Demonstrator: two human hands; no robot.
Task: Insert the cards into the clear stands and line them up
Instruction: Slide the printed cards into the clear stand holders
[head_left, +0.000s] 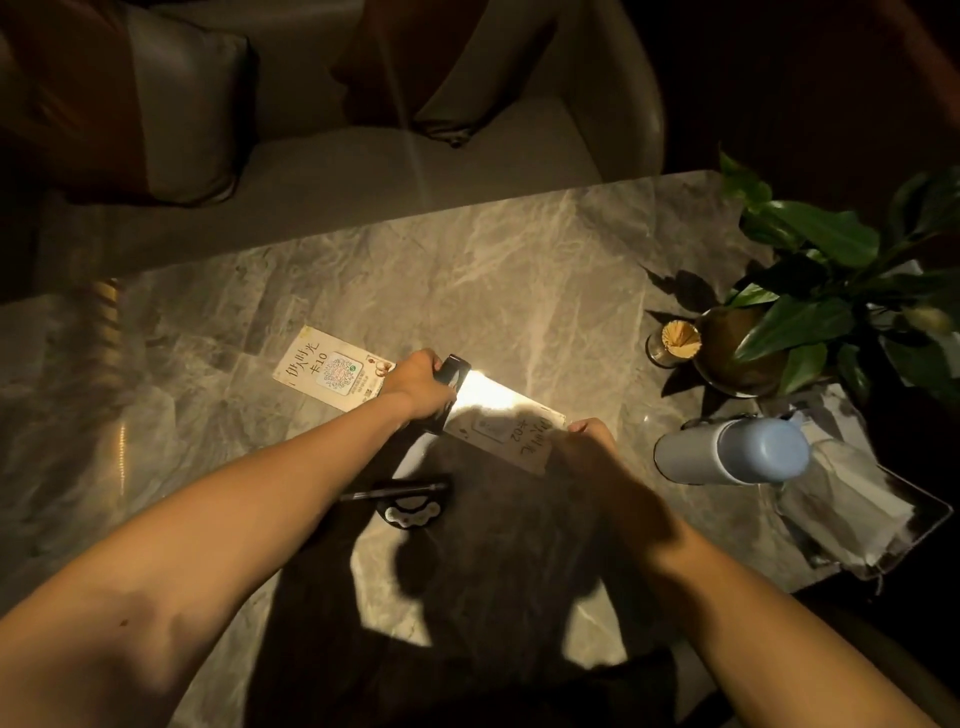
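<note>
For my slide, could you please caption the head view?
Both hands, left hand and right hand, hold a card over a marble table.

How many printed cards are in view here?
2. One card lies flat on the table, beyond the left hand; the other is held between both hands. More may be hidden.

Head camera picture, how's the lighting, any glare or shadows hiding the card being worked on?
Head view: dim room, one hard warm light. Glare whites out the left part of the held card beside the left hand; the right hand shadows its other end. The person's shadow darkens the near table. Wide-angle edges bend.
</note>
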